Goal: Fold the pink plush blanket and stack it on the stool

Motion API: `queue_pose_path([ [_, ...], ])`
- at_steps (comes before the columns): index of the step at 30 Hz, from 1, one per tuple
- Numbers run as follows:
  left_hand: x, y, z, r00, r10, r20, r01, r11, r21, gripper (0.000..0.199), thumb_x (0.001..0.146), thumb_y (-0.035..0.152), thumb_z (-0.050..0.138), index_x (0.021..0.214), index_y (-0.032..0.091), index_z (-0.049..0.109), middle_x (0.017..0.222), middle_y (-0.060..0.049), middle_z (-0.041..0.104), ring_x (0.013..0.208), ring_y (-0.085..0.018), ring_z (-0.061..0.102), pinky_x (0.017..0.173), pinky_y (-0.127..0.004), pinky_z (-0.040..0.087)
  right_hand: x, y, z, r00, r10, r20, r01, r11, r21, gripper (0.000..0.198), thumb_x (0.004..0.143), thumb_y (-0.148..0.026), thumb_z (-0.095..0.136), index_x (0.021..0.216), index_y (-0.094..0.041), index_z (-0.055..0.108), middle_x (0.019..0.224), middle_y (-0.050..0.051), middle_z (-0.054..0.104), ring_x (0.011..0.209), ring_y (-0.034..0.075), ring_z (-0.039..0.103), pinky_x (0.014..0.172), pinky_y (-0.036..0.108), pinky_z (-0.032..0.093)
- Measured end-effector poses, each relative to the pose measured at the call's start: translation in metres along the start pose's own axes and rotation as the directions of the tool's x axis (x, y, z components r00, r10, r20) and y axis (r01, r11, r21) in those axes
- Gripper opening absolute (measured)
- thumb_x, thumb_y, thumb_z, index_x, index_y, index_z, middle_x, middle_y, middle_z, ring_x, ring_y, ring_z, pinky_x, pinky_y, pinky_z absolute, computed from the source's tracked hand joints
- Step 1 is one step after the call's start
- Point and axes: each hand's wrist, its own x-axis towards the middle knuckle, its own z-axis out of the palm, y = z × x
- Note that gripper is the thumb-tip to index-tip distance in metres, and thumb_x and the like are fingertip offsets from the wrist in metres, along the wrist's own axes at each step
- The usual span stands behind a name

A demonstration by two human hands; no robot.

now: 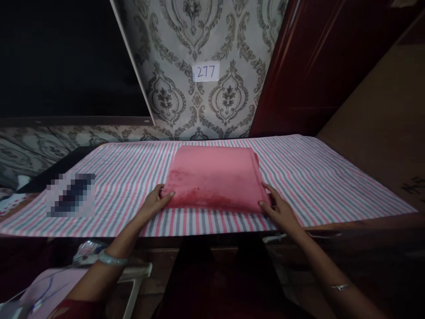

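A folded pink cloth (212, 177) with darker red patches along its near part lies on a striped cloth (126, 177). At its near left corner, my left hand (156, 200) grips the edge, thumb on top and the other fingers at the side, partly hidden. My right hand (279, 208) grips the near right corner in a like way, its thumb on the upper face. Several layers show at the folded cloth's right edge.
The striped cloth covers a table against a patterned wall (195, 102) bearing a paper marked 277 (206, 71). A dark screen (66, 57) is at the left, a dark red cabinet (308, 66) and a cardboard-brown panel (381, 133) at the right. A pixelated patch hides something at left.
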Motion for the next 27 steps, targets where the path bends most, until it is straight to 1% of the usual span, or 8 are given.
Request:
queue_pose_path([
  [3,0.001,-0.004,0.003,0.998,0.017,0.06,-0.02,0.998,0.061,0.059,0.072,0.066,0.06,0.106,0.018,0.061,0.084,-0.005,0.066,0.074,-0.024,0.061,0.072,-0.038,0.051,-0.002,0.005,0.004,0.997,-0.078,-0.031,0.078,0.997,0.001,0.072,0.085,-0.059,0.055,0.145,-0.019,0.051,0.137,0.015,0.061,0.121,0.03,0.061,0.101,0.045,0.049],
  [6,0.001,-0.003,-0.004,0.996,0.004,0.088,-0.01,0.998,0.069,0.06,0.074,0.068,0.057,0.107,0.017,0.06,0.088,-0.008,0.068,0.079,-0.026,0.064,0.074,-0.04,0.054,-0.001,0.008,-0.004,0.998,-0.064,-0.008,0.063,0.997,-0.033,0.068,0.089,-0.059,0.053,0.143,-0.019,0.053,0.122,0.013,0.069,0.104,0.028,0.068,0.091,0.043,0.055],
  [9,0.002,0.009,-0.011,0.991,0.125,-0.042,-0.118,0.984,0.137,0.057,0.084,0.064,0.052,0.111,0.015,0.061,0.103,-0.013,0.069,0.092,-0.031,0.067,0.082,-0.047,0.056,0.009,-0.003,-0.013,0.989,-0.122,-0.082,0.112,0.988,-0.109,0.06,0.095,-0.057,0.046,0.139,-0.018,0.058,0.108,0.013,0.072,0.092,0.027,0.069,0.082,0.043,0.058],
  [12,0.0,0.035,-0.001,0.884,0.456,-0.103,-0.404,0.855,0.325,0.044,0.095,0.046,0.046,0.122,0.014,0.061,0.128,-0.017,0.065,0.122,-0.036,0.06,0.105,-0.054,0.048,0.032,-0.036,-0.008,0.939,-0.326,-0.113,0.295,0.928,-0.227,0.055,0.1,-0.048,0.038,0.14,-0.017,0.058,0.126,0.017,0.067,0.117,0.031,0.063,0.102,0.052,0.05],
  [15,-0.011,0.068,0.033,0.77,0.62,0.149,-0.618,0.667,0.416,0.046,0.099,0.037,0.044,0.14,0.018,0.054,0.146,-0.015,0.056,0.139,-0.034,0.048,0.118,-0.056,0.035,0.06,-0.079,0.019,0.883,-0.448,0.143,0.47,0.831,-0.299,0.054,0.102,-0.036,0.031,0.151,-0.02,0.047,0.152,0.014,0.051,0.141,0.03,0.045,0.118,0.054,0.035],
  [17,-0.021,0.083,0.06,0.716,0.625,0.311,-0.691,0.572,0.442,0.058,0.097,0.043,0.051,0.151,0.022,0.045,0.156,-0.015,0.046,0.147,-0.035,0.037,0.121,-0.06,0.027,0.078,-0.101,0.039,0.844,-0.424,0.329,0.526,0.778,-0.345,0.057,0.102,-0.032,0.031,0.157,-0.021,0.039,0.163,0.011,0.035,0.151,0.029,0.029,0.121,0.057,0.026],
  [20,-0.034,0.087,0.094,0.706,0.592,0.389,-0.701,0.508,0.5,0.076,0.089,0.047,0.066,0.157,0.03,0.037,0.164,-0.015,0.033,0.151,-0.042,0.026,0.118,-0.068,0.023,0.102,-0.106,0.057,0.814,-0.311,0.489,0.536,0.727,-0.429,0.057,0.103,-0.036,0.037,0.158,-0.026,0.035,0.167,0.008,0.025,0.155,0.031,0.018,0.121,0.062,0.017],
  [27,-0.04,0.061,0.114,0.68,0.664,0.31,-0.692,0.442,0.571,0.082,0.083,0.038,0.075,0.156,0.038,0.037,0.165,-0.012,0.032,0.151,-0.043,0.025,0.117,-0.065,0.025,0.135,-0.055,0.041,0.951,-0.083,0.297,0.26,0.733,-0.628,0.062,0.104,-0.052,0.037,0.159,-0.024,0.032,0.168,0.01,0.021,0.155,0.032,0.015,0.121,0.064,0.011],
])
